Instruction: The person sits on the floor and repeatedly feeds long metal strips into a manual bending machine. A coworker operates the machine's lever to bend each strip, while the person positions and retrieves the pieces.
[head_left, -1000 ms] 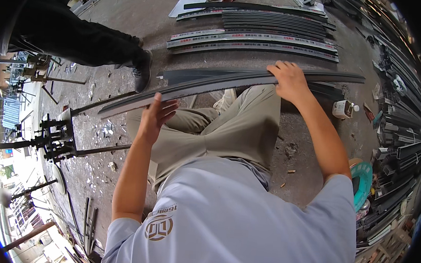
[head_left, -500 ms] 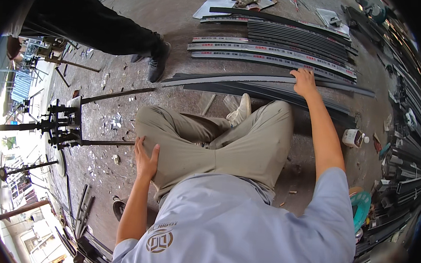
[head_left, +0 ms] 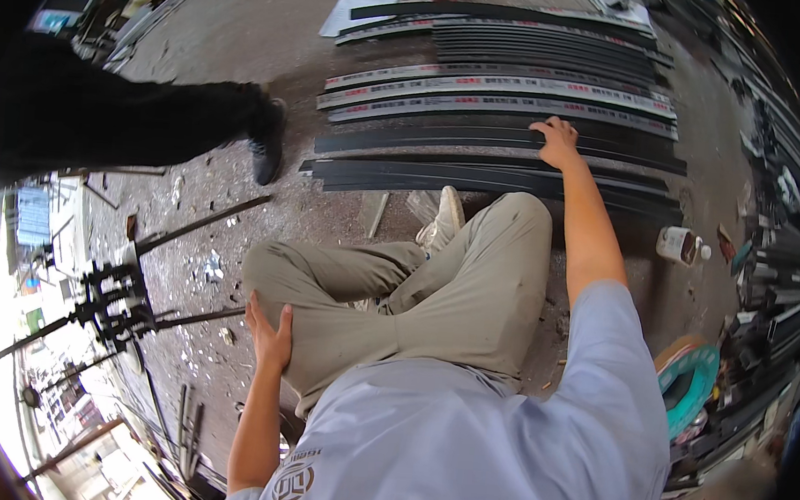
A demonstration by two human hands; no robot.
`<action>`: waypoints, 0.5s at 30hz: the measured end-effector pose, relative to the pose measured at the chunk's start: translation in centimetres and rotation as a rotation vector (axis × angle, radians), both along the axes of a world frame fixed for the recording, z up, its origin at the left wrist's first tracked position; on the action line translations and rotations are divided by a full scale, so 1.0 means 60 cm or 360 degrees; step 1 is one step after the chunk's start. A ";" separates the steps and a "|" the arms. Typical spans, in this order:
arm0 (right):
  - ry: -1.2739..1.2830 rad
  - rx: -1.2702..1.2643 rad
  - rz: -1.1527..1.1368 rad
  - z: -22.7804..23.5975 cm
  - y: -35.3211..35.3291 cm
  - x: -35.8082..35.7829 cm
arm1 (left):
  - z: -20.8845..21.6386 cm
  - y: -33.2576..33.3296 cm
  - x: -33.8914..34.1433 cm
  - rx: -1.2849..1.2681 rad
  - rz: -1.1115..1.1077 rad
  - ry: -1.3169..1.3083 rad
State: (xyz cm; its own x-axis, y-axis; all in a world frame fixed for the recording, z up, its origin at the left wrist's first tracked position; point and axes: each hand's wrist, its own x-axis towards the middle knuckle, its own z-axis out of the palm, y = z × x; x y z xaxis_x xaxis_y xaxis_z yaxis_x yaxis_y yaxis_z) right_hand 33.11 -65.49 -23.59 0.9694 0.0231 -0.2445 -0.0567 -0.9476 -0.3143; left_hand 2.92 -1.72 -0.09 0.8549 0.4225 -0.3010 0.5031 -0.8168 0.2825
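Note:
Over a long dark metal profile point(head_left: 409, 138) on the floor in front of me, my right hand point(head_left: 559, 144) reaches out with curled fingers gripping it near its right part. Several more dark profiles point(head_left: 481, 181) lie side by side just nearer to my crossed legs. Beyond the hand are strips with printed white film point(head_left: 501, 104). My left hand point(head_left: 269, 334) rests on my left thigh, fingers apart and holding nothing.
Another person's dark trouser leg and shoe point(head_left: 268, 136) stand at the left. Below is a black metal rack with long bars point(head_left: 118, 308). On my right are a white bottle point(head_left: 678, 244), a teal ring-shaped roll point(head_left: 690, 390) and piled profiles point(head_left: 770, 326). Papers point(head_left: 368, 1) lie at the far side.
The profile under my right hand has gone from slanting across the nearer ones to lying beside them, slightly farther from me. My view has shifted; my left hand stays on the thigh.

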 end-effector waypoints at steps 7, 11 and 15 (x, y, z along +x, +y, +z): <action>0.0035 0.0145 0.0108 -0.030 0.040 0.023 | -0.020 -0.007 0.050 0.0087 0.0050 0.0036; -0.0208 0.0234 0.0035 -0.066 0.063 0.034 | -0.029 0.001 0.062 0.0122 0.0017 0.0054; 0.0386 0.0010 0.0042 -0.013 0.123 0.081 | -0.025 -0.001 0.056 0.0133 0.0021 0.0087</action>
State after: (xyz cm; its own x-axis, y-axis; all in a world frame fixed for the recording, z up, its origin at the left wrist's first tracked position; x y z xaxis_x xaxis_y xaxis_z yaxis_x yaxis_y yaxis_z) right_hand 37.98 -58.09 -24.37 0.8813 0.0496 -0.4699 -0.1068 -0.9479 -0.3002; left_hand 6.26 -1.77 -1.60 0.8323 0.4592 -0.3105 0.5268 -0.8295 0.1855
